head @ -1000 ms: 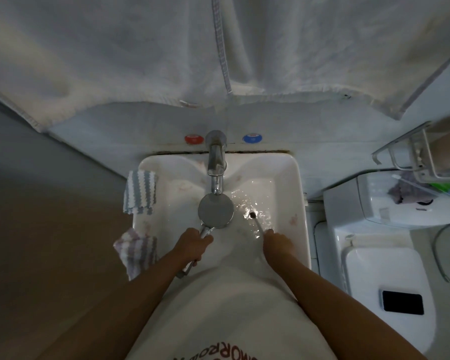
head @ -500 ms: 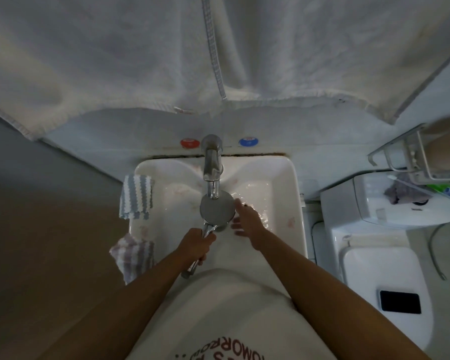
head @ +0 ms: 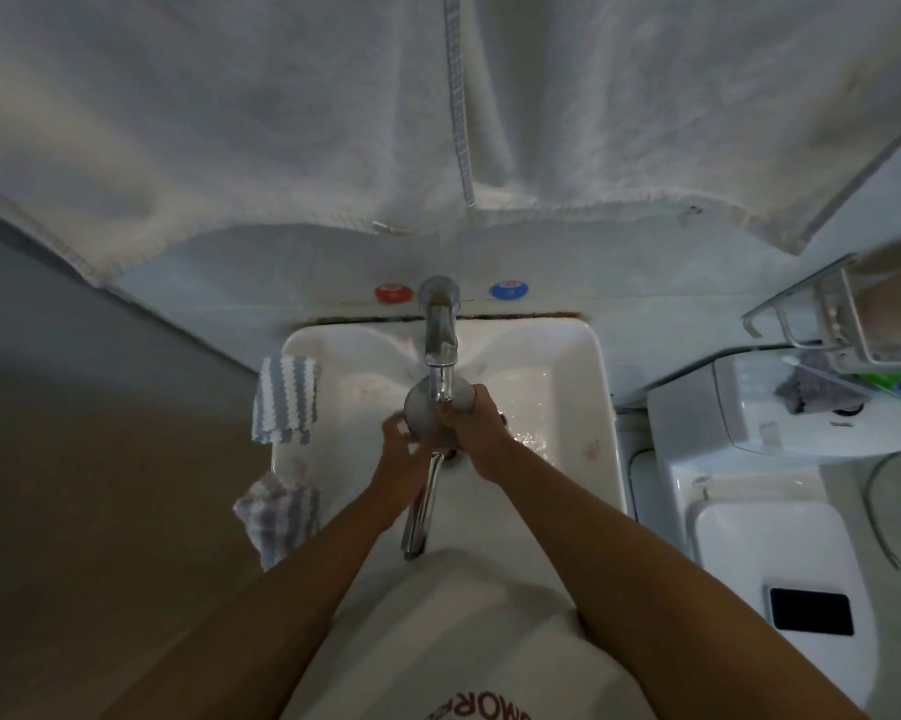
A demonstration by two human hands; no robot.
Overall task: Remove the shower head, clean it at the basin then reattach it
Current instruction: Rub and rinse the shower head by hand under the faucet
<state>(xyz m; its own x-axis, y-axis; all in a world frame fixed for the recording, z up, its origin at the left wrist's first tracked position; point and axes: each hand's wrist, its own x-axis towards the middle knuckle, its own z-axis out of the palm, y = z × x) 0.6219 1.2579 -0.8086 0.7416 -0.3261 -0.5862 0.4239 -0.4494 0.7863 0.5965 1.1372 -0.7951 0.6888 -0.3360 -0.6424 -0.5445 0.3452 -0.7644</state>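
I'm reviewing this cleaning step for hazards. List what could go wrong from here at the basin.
1. The shower head is wet under the tap; the left hand sits loosely by its neck while the right hand rubs it, so it may slip and knock the basin.
2. Water striking the round head could splash over the rim toward the phone on the toilet lid.
3. The long handle juts past the basin's front edge and may drip onto the person's shirt.

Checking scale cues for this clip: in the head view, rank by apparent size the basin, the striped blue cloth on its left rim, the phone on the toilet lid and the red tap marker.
1. basin
2. striped blue cloth
3. phone
4. red tap marker
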